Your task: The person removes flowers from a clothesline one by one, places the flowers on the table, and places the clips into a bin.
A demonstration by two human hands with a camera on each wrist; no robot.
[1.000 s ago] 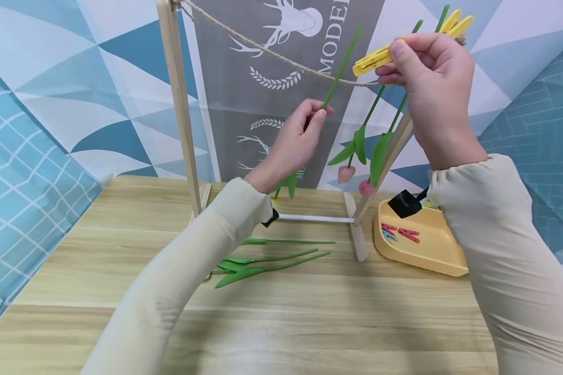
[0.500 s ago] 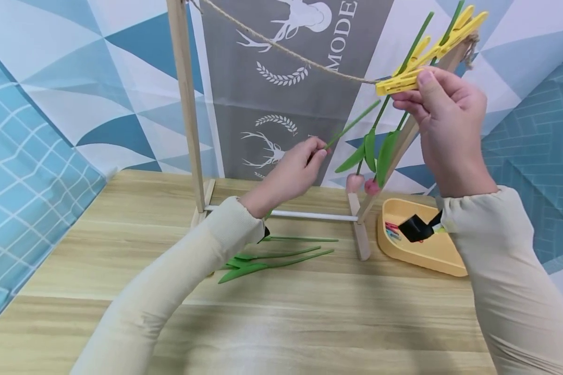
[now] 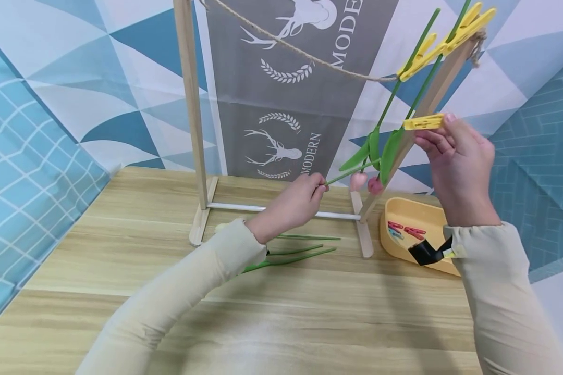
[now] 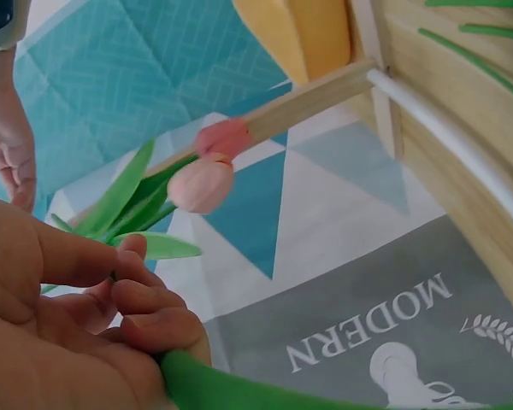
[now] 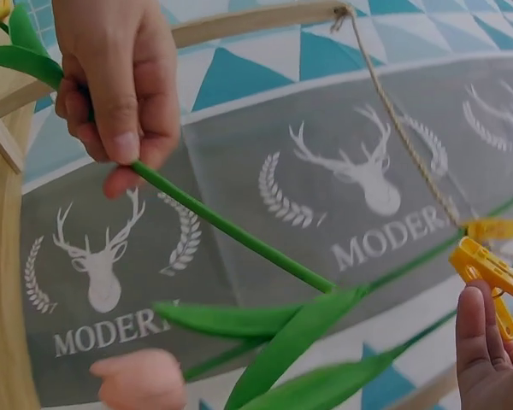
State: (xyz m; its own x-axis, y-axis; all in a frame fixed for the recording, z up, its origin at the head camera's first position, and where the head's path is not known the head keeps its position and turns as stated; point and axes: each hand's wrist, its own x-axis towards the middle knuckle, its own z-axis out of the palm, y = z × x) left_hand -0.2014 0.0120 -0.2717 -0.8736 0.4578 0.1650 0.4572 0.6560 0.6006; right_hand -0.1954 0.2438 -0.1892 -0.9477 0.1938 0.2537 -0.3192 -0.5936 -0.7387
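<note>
Wood-grain table | blue-white geometric backdrop | left hand curled round green stem | right hand pinches yellow clothespin

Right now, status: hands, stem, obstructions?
Left fingers hold green stem, unclipped. Right fingers pinch yellow clothespin. Two clipped tulips hang near stem's tip, possibly obstructing.

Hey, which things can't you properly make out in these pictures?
Head view: blooms of the two lower table stems, hidden behind the left sleeve.
Head view: right end of the orange tray, behind the right hand and right sleeve.
Head view: exact count of the tray's loose clothespins, too small.
Right wrist view: one end of the held clothespin, cut off by the right edge.
</note>
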